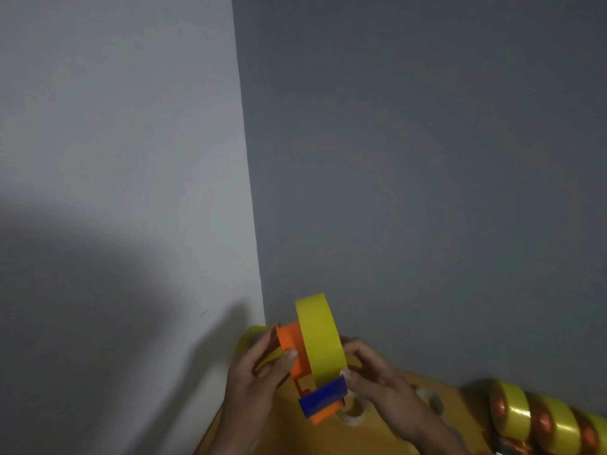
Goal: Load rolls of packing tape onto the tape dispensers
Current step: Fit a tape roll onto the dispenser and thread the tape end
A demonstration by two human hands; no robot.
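One tape dispenser (297, 359), orange with a blue part at its near end, was held upright above the desk (387, 431), and one yellow roll of tape (320, 336) sat on it, standing on edge. The left hand (259, 379) gripped the dispenser's orange side, thumb pressed on the plate. The right hand (377, 376) curled round the roll's far side, its thumb at the blue part. Another yellow roll (249, 338) peeked out behind the left hand. At the right edge lay a row of about three more yellow rolls (538, 421) with coppery cores. Two grey walls met in a corner behind.
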